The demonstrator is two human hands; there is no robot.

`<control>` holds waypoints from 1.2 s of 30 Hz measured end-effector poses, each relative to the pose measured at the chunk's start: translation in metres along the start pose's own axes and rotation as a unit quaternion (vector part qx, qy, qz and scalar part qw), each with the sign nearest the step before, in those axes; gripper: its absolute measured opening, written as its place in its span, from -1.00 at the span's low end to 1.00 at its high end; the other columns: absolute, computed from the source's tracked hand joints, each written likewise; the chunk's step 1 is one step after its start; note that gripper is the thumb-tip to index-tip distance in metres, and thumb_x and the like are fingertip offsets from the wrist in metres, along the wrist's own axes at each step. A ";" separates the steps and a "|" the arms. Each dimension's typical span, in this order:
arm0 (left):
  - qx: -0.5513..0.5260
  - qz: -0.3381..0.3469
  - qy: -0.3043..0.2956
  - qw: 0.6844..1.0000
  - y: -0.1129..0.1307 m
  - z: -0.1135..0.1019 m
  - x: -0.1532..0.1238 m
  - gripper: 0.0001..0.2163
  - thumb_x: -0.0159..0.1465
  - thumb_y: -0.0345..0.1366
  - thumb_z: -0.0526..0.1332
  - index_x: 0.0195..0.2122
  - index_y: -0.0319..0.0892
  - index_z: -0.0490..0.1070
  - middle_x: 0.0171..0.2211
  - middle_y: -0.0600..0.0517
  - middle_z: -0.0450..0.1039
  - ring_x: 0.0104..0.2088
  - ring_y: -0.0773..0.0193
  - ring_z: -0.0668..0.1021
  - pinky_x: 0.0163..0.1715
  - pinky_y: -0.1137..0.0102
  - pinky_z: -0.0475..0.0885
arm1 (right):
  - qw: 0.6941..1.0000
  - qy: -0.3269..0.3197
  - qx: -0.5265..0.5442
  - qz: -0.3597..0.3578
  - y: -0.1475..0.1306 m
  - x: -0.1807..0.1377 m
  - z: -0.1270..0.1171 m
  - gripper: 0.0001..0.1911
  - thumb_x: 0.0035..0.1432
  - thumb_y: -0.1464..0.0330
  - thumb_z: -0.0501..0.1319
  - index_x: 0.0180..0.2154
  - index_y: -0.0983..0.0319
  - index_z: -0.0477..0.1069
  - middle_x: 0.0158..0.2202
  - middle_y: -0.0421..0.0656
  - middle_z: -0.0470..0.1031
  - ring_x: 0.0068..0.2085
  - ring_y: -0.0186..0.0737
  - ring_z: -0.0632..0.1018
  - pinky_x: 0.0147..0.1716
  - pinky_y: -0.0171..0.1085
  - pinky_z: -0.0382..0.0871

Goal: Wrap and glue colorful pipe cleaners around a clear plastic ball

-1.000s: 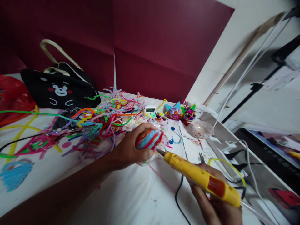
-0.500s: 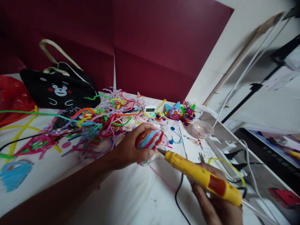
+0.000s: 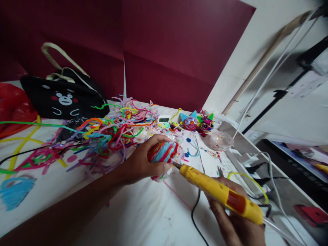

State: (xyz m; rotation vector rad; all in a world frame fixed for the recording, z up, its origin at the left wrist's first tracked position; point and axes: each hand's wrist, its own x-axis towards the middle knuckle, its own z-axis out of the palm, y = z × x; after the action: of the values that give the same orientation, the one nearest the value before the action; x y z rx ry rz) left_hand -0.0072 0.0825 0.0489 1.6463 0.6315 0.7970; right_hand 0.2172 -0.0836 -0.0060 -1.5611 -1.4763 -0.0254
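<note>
My left hand is closed around a ball wrapped in red, blue and orange fuzzy pipe cleaners. A clear part with coloured specks shows at the ball's right and lower side. In my right hand is a yellow hot glue gun with a glue stick coming out of its back. The metal nozzle points at the ball's lower right, close to my left thumb; whether it touches cannot be made out. A pink pipe cleaner trails on the table below the ball.
Tangled pipe cleaners cover the table's left and back. Two decorated animal-face balls stand behind, near a small digital clock and a clear bowl. A black bag sits back left; a power strip lies right. A black cord crosses the front.
The ball has turned slightly in my left hand, showing more of its stripes. The glue gun and my right hand are almost where they were.
</note>
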 end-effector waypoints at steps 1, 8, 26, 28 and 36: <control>0.001 -0.001 -0.002 1.000 0.000 0.000 0.000 -0.50 0.00 -0.29 0.33 -0.01 -0.17 0.26 -0.30 0.08 0.40 -0.37 0.30 0.40 -0.39 0.41 0.33 | 1.000 0.000 0.001 -0.002 0.000 0.000 0.000 -0.71 0.24 0.20 0.22 -0.02 0.11 0.42 -0.13 -0.05 0.58 -0.17 0.01 0.62 -0.27 -0.13 0.55; -0.001 -0.013 0.000 1.000 0.001 0.001 0.000 -0.48 -0.02 -0.26 0.33 -0.02 -0.17 0.26 -0.28 0.05 0.42 -0.33 0.25 0.44 -0.37 0.38 0.34 | 1.000 -0.003 -0.006 -0.010 0.000 0.001 0.000 -0.69 0.24 0.19 0.21 0.00 0.12 0.41 -0.12 -0.05 0.58 -0.12 0.02 0.62 -0.24 -0.14 0.55; 0.007 -0.007 0.012 1.000 0.004 0.003 -0.003 -0.53 -0.01 -0.29 0.28 -0.04 -0.13 0.26 -0.32 0.09 0.39 -0.43 0.33 0.41 -0.50 0.46 0.34 | 0.997 -0.001 -0.077 -0.012 -0.017 0.004 0.001 -0.67 0.31 0.04 0.11 -0.06 0.07 0.45 -0.15 -0.07 0.60 -0.15 0.04 0.62 -0.21 -0.09 0.51; 0.009 -0.010 0.011 1.000 0.003 0.003 -0.004 -0.52 -0.01 -0.28 0.28 -0.03 -0.13 0.25 -0.34 0.10 0.40 -0.45 0.34 0.40 -0.51 0.46 0.33 | 0.998 0.007 -0.065 -0.009 -0.016 0.004 0.001 -0.66 0.28 0.04 0.15 -0.05 0.08 0.44 -0.16 -0.07 0.60 -0.16 0.04 0.63 -0.22 -0.09 0.52; 0.030 -0.009 0.020 0.999 0.005 0.004 -0.002 -0.52 -0.04 -0.33 0.25 -0.04 -0.13 0.27 -0.35 0.12 0.38 -0.47 0.36 0.38 -0.52 0.47 0.33 | 0.994 -0.035 -0.045 -0.098 0.007 0.006 -0.005 -0.70 0.27 0.17 0.21 0.02 0.06 0.43 -0.14 -0.11 0.62 -0.18 -0.02 0.66 -0.25 -0.16 0.55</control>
State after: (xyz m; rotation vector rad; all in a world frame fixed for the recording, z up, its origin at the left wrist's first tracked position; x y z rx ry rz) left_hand -0.0056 0.0772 0.0531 1.6810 0.7034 0.8070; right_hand 0.2272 -0.0810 -0.0045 -1.4951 -1.6997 -0.1551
